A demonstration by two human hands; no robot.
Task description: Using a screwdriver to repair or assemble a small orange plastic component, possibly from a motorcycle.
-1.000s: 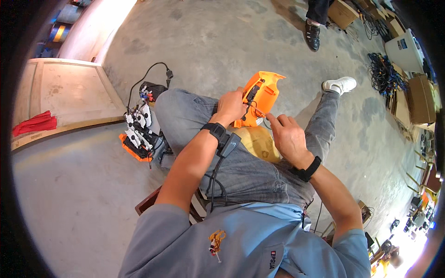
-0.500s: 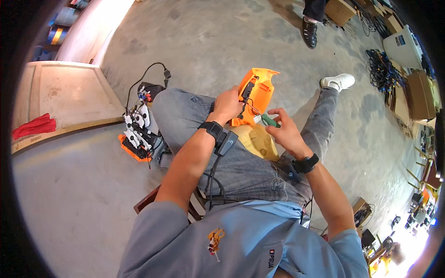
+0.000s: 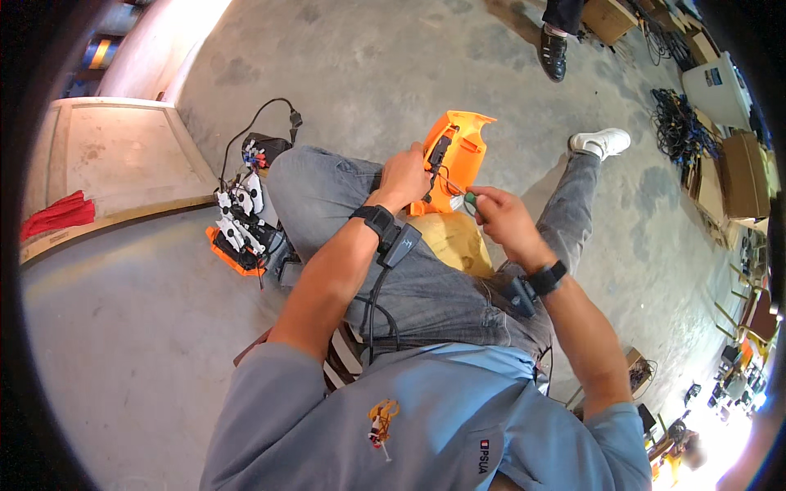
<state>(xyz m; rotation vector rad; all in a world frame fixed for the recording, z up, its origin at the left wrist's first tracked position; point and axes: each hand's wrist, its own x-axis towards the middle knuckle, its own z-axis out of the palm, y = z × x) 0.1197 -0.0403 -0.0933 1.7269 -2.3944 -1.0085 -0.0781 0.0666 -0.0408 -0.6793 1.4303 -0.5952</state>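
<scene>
My left hand (image 3: 403,177) is closed on the left edge of an orange plastic housing (image 3: 467,155), held tilted above my lap. Black parts and thin wires (image 3: 440,155) run along the inside of this shell. At its lower right, my right hand (image 3: 503,217) has its fingers curled round a small green tool handle (image 3: 470,198). Most of that tool is hidden by the fingers, and its tip cannot be made out. A yellowish round surface (image 3: 458,237) lies under the shell, between my thighs.
Left of my knee sit white-and-black parts (image 3: 240,214), an orange shell (image 3: 233,252) and a black cable (image 3: 260,110). A red cloth (image 3: 59,214) lies on a wooden board (image 3: 123,151). Another person's shoe (image 3: 553,56) stands ahead; boxes (image 3: 743,176) and coiled cables (image 3: 681,131) line the right.
The fingers of my right hand have closed further round the green handle, which now shows only its end. The orange housing stays in my left hand, slightly higher in view.
</scene>
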